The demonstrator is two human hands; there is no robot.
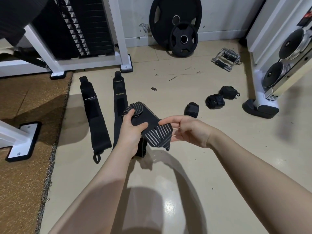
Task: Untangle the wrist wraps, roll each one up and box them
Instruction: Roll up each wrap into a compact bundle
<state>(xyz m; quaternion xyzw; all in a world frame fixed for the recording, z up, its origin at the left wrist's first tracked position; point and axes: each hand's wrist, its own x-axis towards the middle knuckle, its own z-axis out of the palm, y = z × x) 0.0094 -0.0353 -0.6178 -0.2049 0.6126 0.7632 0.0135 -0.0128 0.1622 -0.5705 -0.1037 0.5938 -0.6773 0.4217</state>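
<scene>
A black wrist wrap with grey stripes (157, 135) hangs between both hands above the floor. My left hand (130, 132) grips its folded upper end, thumb and fingers curled round the cloth. My right hand (187, 130) pinches the striped lower part from the right. Two plain black wraps lie flat and straight on the floor, one (94, 114) at the left and one (119, 98) partly behind my left hand. Three rolled black wraps (191, 109) (215, 101) (228, 92) sit in a row to the right. No box is in view.
A white weight-stack machine (87, 31) stands at the back left, its feet on a brown mat (25, 115). Two black weight plates (175, 19) lean on the wall. A chrome cable handle (226, 59) lies beyond the rolls. Another machine's white base (260, 105) is at right.
</scene>
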